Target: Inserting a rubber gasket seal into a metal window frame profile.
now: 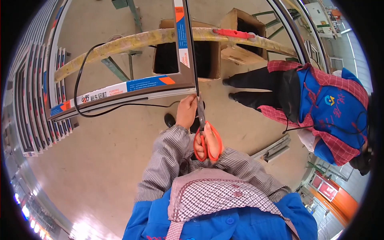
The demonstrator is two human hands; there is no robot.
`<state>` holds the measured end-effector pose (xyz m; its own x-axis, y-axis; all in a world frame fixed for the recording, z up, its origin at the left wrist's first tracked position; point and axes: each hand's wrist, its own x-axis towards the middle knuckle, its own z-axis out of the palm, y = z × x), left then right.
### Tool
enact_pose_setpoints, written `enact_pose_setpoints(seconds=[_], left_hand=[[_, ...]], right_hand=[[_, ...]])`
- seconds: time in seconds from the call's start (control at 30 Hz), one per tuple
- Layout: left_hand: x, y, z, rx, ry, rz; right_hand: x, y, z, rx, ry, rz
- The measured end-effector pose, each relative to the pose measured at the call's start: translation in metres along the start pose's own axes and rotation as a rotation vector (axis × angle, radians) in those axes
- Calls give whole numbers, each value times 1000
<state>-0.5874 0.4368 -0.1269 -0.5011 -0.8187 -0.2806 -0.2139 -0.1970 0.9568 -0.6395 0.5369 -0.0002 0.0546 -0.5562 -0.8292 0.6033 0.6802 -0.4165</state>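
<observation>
My right hand (211,141) grips a pair of scissors (201,116) with red handles, its fingers through the loops. The scissor blades point away from me, with their tips at the near corner of a brown metal window frame (138,90). Beside the blades my left hand (186,112) is closed at that corner, pinching a thin black sealing strip. The black sealing strip (124,105) loops over the frame's left part and runs to my left hand. Another dark length lies along the frame's right bar. The exact spot between the blades is too small to make out.
A yellow-wrapped support bar (152,39) carries the frame, with a red tool (234,33) on it. Cardboard boxes (215,60) of black material stand beyond. Several frames (38,100) lean at left. A co-worker (316,104) stands at right, near metal profiles (276,148) on the floor.
</observation>
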Motion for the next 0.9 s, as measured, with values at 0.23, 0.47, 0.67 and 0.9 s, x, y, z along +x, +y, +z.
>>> enact_pose_setpoints(seconds=[0.23, 0.47, 0.67, 0.9], left_hand=[[-8, 23, 6, -330, -22, -219], [-8, 4, 12, -298, 57, -154], [-10, 3, 20, -353, 129, -196], [-14, 13, 24, -314, 184, -207]], right_hand=[[9, -1, 16, 287, 121, 67], [12, -2, 29, 449, 41, 59], [18, -1, 39, 502, 138, 28], [16, 4, 27, 296, 191, -57]])
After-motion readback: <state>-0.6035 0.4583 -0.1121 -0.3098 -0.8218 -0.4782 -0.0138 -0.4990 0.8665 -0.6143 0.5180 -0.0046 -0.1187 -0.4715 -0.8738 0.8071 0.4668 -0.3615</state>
